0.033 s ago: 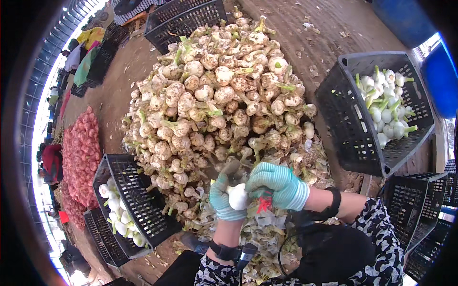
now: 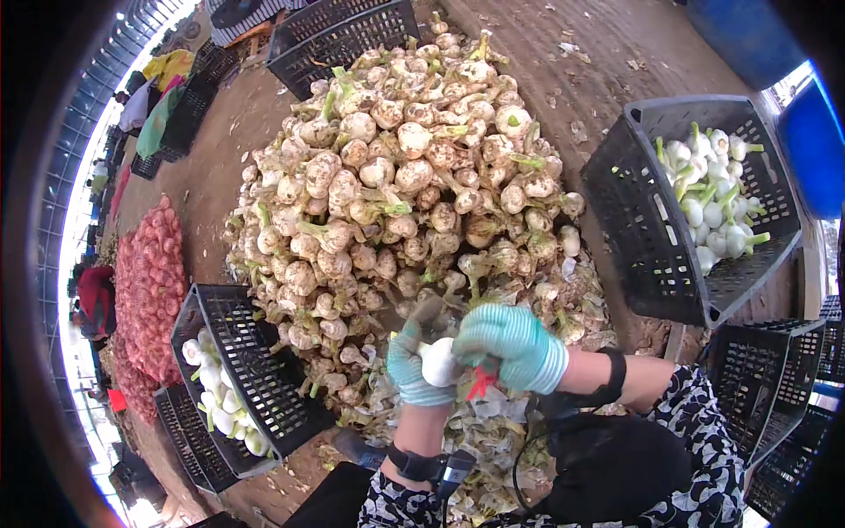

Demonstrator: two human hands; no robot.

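My left hand (image 2: 421, 365), in a striped teal and white glove, is closed around a peeled white garlic bulb (image 2: 437, 363). Pressed against the bulb's right side is my right hand (image 2: 509, 348), gloved alike, its fingers curled. A red strip (image 2: 481, 382) hangs from under those fingers; whatever it belongs to is mostly hidden in the grip. Beyond both hands rises a big heap of soil-stained garlic bulbs (image 2: 414, 176) with cut green stems. Papery peeled skins (image 2: 484, 422) lie beneath the hands.
A black crate (image 2: 642, 229) at the right holds cleaned white bulbs. Another black crate (image 2: 255, 370) with such bulbs stands left of the heap. Stacked crates (image 2: 766, 370) are at the lower right. Red net sacks (image 2: 150, 290) lie far left; one more crate (image 2: 343, 44) is behind.
My right hand has tilted slightly, and the red strip has shifted a little left. My left hand and the bulb hold nearly the same place.
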